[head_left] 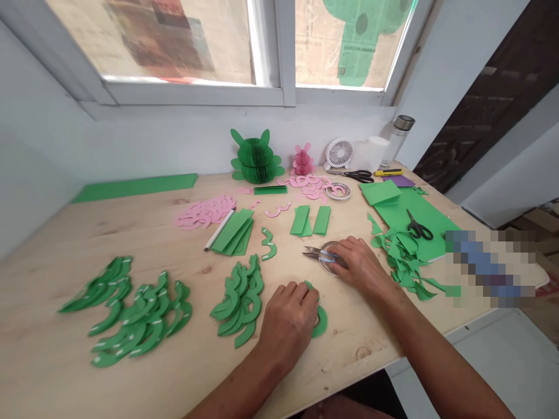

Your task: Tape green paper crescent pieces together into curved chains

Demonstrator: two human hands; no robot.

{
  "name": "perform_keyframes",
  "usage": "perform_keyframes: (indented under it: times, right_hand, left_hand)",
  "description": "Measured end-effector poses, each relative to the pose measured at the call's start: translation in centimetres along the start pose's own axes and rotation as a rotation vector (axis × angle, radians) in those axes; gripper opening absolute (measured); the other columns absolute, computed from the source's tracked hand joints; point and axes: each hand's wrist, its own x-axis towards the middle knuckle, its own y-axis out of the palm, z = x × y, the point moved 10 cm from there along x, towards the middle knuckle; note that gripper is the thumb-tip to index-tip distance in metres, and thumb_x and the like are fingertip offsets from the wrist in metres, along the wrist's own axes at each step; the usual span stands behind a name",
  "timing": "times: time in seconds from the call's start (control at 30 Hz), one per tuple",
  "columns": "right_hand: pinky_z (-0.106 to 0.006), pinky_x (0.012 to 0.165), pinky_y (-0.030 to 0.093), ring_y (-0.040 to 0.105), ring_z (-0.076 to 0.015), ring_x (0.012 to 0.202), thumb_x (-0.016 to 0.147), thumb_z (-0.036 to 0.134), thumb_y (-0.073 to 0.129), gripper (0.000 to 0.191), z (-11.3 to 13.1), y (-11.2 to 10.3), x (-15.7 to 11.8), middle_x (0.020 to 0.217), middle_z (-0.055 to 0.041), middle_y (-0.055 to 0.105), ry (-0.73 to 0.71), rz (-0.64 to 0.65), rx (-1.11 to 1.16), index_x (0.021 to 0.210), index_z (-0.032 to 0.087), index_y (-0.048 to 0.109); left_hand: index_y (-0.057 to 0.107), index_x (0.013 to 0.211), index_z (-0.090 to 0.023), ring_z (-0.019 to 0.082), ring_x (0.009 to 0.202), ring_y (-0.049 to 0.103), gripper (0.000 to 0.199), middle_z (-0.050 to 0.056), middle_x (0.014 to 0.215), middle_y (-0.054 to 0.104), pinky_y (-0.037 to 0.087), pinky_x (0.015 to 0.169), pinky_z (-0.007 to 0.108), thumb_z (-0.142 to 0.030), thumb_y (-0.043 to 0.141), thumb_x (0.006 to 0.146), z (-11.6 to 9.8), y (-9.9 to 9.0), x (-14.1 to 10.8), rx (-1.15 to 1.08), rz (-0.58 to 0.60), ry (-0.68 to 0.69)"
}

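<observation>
My left hand (289, 320) is curled, its fingers closed over a curved green paper piece (322, 322); the fingertips are partly hidden. To its upper right, my right hand (358, 262) is closed around the handles of small thread snips (318, 254), blades pointing left. Beneath the snips lies a roll of clear tape (324, 266), partly covered by my hand. Left of my left hand is a heap of wavy green paper pieces (242, 302), some with white strips. One single wavy green piece (269, 250) rests above that heap.
More green wavy pieces (140, 320) lie at left. Folded green cards (233, 231), pink cutouts (207, 211) and green scraps (404, 262) are spread around. Black scissors (420, 227) lie on green sheets. A honeycomb paper figure (255, 160), small fan (339, 153) and bottle (397, 139) stand behind.
</observation>
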Motion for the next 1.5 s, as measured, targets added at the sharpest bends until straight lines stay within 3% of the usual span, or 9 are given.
perform_keyframes:
  times: [0.33, 0.73, 1.17, 1.5]
  right_hand:
    - [-0.032, 0.078, 0.031, 0.058, -0.0199, 0.090, 0.087, 0.025, 0.054, 0.021, -1.0, -0.6, -0.1, 0.089, -0.0060, 0.066, 0.105, -0.017, -0.155, 0.106, 0.021, 0.062]
    - [-0.032, 0.078, 0.029, 0.058, -0.0189, 0.088, 0.086, 0.021, 0.054, 0.019, -1.3, -0.7, 0.2, 0.092, -0.0047, 0.068, 0.081, -0.088, -0.178, 0.104, 0.021, 0.061]
    - [-0.033, 0.073, 0.025, 0.053, -0.0220, 0.079, 0.079, 0.032, 0.059, 0.014, -0.3, -1.8, -0.3, 0.075, -0.0052, 0.069, 0.094, -0.137, -0.298, 0.081, 0.019, 0.064]
    - [-0.033, 0.072, 0.025, 0.052, -0.0208, 0.078, 0.084, 0.036, 0.054, 0.021, -0.3, -2.4, -0.4, 0.074, -0.0055, 0.068, 0.135, -0.180, -0.282, 0.079, 0.018, 0.064]
  left_hand:
    - [0.059, 0.078, -0.020, 0.019, 0.071, 0.051, 0.014, 0.003, 0.074, 0.059, 0.039, 0.065, 0.034, -0.013, 0.049, 0.084, 0.4, -0.3, -0.1, -0.007, -0.025, -0.034]
    - [0.060, 0.078, -0.019, 0.020, 0.072, 0.052, 0.011, 0.003, 0.075, 0.059, 0.039, 0.066, 0.034, -0.014, 0.052, 0.083, 0.3, -0.3, -0.1, -0.012, -0.022, -0.036]
    - [0.061, 0.080, -0.019, 0.020, 0.072, 0.052, 0.012, 0.003, 0.076, 0.060, 0.039, 0.065, 0.034, -0.015, 0.051, 0.083, 0.3, -0.5, -0.1, -0.024, -0.013, -0.048]
    - [0.059, 0.077, -0.019, 0.020, 0.073, 0.052, 0.016, 0.004, 0.077, 0.060, 0.038, 0.067, 0.034, -0.016, 0.047, 0.086, 0.2, -0.6, 0.0, -0.011, -0.026, -0.038]
